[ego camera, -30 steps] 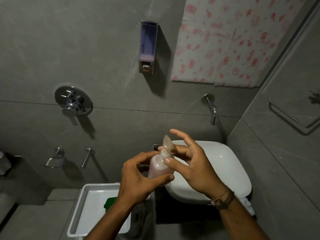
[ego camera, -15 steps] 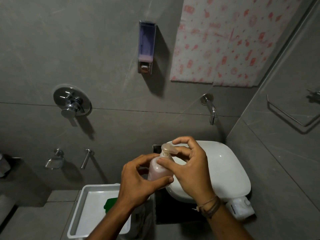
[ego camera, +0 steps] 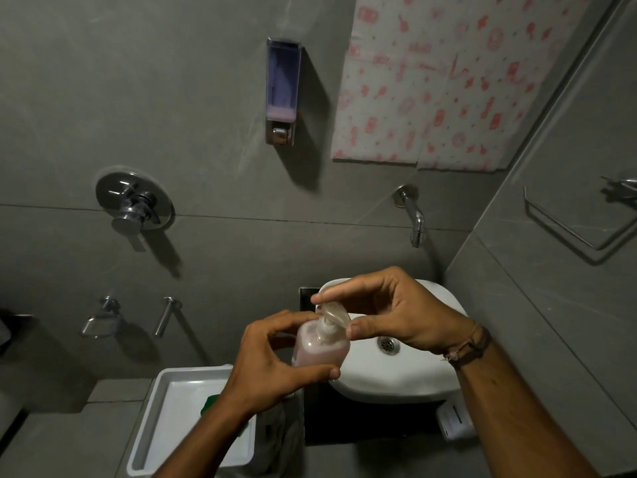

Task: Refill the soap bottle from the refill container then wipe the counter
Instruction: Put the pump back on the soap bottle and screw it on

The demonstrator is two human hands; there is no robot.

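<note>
A clear soap bottle (ego camera: 320, 350) with pink liquid is held above the left edge of the white basin (ego camera: 396, 374). My left hand (ego camera: 272, 367) wraps the bottle's body from the left. My right hand (ego camera: 393, 312) pinches the translucent pump head (ego camera: 333, 313) between thumb and forefinger on top of the bottle. A white refill container (ego camera: 455, 420) lies on the dark counter (ego camera: 362, 422) right of the basin's front, partly hidden by my right forearm.
A white tray (ego camera: 179, 426) holding something green (ego camera: 210, 403) sits at lower left. A crumpled cloth (ego camera: 279, 429) hangs beside the tray. On the grey wall are a wall soap dispenser (ego camera: 281, 91), a tap spout (ego camera: 412, 212) and a shower valve (ego camera: 134, 201).
My right hand has closed on the pump head and turned it, fingers shifting from the right side to over the top. The bottle stays in my left hand.
</note>
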